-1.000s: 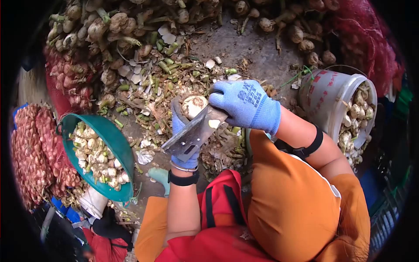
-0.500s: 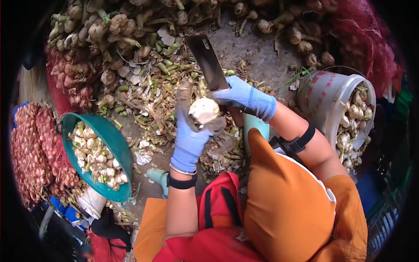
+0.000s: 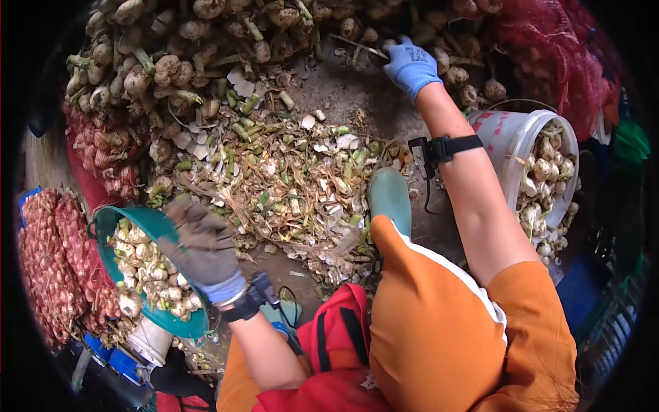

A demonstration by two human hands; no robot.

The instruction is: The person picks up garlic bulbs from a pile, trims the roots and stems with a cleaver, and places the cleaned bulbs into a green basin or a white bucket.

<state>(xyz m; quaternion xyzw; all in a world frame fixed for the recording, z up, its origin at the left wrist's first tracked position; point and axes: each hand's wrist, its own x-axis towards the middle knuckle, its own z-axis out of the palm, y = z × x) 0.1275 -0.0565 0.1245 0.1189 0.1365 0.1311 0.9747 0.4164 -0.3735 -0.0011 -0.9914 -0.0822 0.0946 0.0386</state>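
The left hand (image 3: 202,250), in a soiled glove, hung palm-down with fingers loosely spread over the green basin (image 3: 180,230) of trimmed garlic bulbs (image 3: 147,264), gripping nothing. Far ahead and across from it, the right hand (image 3: 410,65), in a blue glove, reached into the pile of untrimmed garlic (image 3: 206,41); its fingers curled on a thin blade-like thing, too dim to name. Between the hands lay the heap of trimmings (image 3: 295,185). Below the right hand, beside the forearm, stood a white bucket (image 3: 504,141) holding more bulbs.
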